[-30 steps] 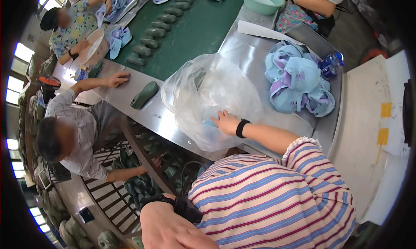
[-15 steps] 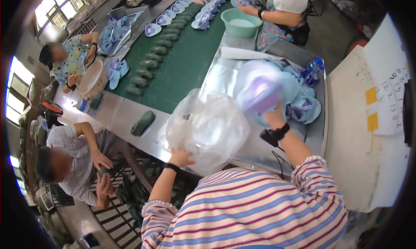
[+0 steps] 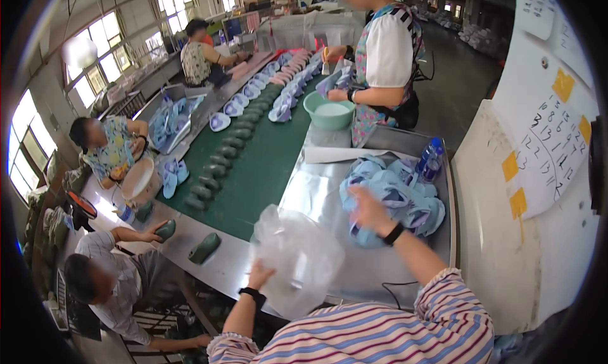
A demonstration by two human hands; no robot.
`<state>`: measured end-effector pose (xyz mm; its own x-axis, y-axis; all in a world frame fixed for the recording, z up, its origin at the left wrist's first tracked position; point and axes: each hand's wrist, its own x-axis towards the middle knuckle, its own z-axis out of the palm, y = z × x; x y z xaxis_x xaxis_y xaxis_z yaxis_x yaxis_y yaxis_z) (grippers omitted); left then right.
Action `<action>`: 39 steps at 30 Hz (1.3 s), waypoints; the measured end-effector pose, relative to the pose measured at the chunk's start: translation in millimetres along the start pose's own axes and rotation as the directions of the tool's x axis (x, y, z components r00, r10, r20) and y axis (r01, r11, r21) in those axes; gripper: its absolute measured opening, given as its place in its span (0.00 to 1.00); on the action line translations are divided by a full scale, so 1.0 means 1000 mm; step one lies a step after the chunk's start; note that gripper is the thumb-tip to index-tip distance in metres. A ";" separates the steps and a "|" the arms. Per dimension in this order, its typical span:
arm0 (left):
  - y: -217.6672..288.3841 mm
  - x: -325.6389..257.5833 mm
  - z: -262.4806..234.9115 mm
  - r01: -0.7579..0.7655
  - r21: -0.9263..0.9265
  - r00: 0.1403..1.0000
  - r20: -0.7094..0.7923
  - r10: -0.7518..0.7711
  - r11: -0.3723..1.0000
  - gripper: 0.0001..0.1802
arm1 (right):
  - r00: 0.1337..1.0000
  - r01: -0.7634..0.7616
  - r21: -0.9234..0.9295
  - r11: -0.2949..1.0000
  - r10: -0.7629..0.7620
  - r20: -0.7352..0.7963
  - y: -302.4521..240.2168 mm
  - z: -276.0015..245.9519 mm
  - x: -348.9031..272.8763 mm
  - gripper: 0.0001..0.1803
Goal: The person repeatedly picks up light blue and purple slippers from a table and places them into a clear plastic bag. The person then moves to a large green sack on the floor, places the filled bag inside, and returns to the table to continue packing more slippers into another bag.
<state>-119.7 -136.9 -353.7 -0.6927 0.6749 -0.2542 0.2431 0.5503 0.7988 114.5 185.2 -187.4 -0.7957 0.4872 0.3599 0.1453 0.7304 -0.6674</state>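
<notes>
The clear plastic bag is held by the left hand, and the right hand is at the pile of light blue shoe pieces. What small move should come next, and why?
Probably the right hand should close on one piece of the pile of light blue shoe pieces and carry it toward the clear plastic bag. The hand lies open over the pile, and the left hand grips the bag's lower edge beside it on the metal table.

Green basin [image 3: 329,110] beside green conveyor [image 3: 259,174]; blue bottle [image 3: 430,159]
</notes>
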 end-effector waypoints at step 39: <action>0.259 -0.175 0.122 -0.678 -0.729 -0.417 0.282 0.864 -0.089 0.38 | 0.902 -0.395 -0.392 0.831 0.271 -0.336 -0.229 -0.067 -0.270 0.19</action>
<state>147.4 -52.6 -168.7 0.6907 0.3325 0.6421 -0.0470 -0.8655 0.4988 335.1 -81.8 -87.9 -0.4810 0.7982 0.3626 0.6657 0.6017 -0.4414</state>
